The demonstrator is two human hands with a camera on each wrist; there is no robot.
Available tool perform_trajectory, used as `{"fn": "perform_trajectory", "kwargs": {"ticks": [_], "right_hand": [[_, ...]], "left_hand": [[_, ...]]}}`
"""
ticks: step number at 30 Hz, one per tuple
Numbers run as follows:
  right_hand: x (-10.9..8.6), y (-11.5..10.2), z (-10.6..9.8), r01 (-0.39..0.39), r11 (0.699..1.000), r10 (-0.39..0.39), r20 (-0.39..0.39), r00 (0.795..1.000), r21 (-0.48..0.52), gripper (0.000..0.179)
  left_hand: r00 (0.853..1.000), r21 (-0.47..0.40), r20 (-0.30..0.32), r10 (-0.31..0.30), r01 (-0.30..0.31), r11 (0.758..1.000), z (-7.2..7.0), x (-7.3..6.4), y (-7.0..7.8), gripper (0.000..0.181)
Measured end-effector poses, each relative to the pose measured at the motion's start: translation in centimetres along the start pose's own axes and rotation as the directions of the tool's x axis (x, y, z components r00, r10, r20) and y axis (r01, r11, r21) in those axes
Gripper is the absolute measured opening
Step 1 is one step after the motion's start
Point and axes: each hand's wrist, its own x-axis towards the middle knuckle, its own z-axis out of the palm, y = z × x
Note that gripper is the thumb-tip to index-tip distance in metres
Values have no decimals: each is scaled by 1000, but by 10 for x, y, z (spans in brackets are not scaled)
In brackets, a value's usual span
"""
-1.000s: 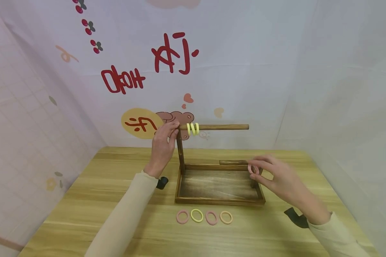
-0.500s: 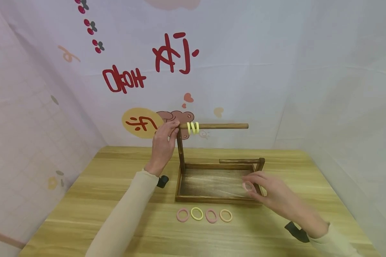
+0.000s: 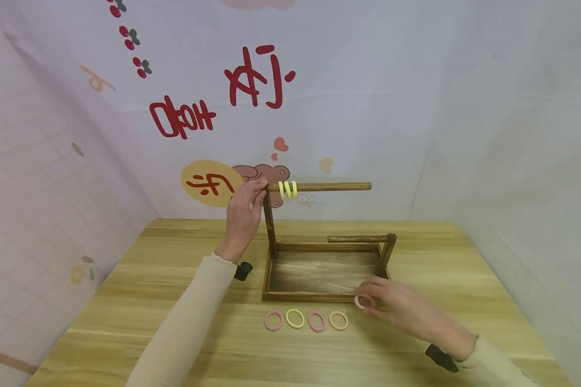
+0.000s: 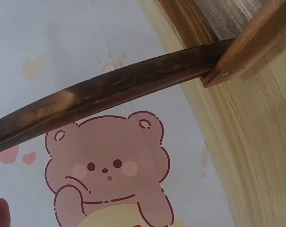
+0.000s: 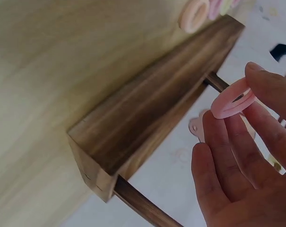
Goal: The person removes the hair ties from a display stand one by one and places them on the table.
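A dark wooden stand has a shallow tray base, a tall left post and a long upper rod. My left hand grips the corner where post and rod meet. Three yellow rings hang on that rod near my fingers. My right hand pinches a pink ring between thumb and fingers, at the tray's front right corner in the head view. A short lower rod on the right post carries no ring.
In front of the tray lies a row of loose rings: two pink, one yellow and an orange ring nearest my right hand. A printed cloth hangs behind the wooden table.
My right hand has moved from beside the short rod's post down and toward the front, carrying the pink ring. The left hand keeps its grip on the stand.
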Motion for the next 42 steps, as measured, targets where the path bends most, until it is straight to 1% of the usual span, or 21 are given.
{"fn": "perform_trajectory", "kwargs": {"ticks": [4,8,11,15,21,26,31,34,40,42], "right_hand": [[0,2,7,47,999,-47,-8,999,8,28],[-1,3,12,57,998,-57,12,998,-20,25],[-3,3,16,39,999,-37,58,998,-26,24],[-5,3,21,8,1000,-7,104,995,-2,22],[-6,4,28,-15,1000,15,123,992,1,18],[-6,3,28,-52,999,53,175,983,-8,20],[-5,3,29,-41,999,39,193,980,5,21],[-5,3,31,-35,999,32,197,980,12,22],[-7,1,32,-80,997,79,243,967,-3,23],[-7,-1,33,-80,997,78,241,967,-3,23]], "left_hand": [[1000,-1,8,-2,2,1000,0,0,0,22],[1000,-9,9,-4,4,1000,-1,2,1,22],[1000,-12,14,-11,11,1000,-1,3,1,22],[1000,-8,27,-12,12,1000,-2,3,1,22],[1000,-10,21,6,-6,1000,-2,3,1,21],[1000,-17,10,5,-5,1000,-2,4,1,20],[1000,-15,2,-2,2,1000,-2,2,0,20],[1000,-7,10,-11,11,1000,-3,1,0,20],[999,-19,30,-22,22,1000,-3,0,0,21],[999,-19,29,-18,19,1000,-3,0,0,22]]}}
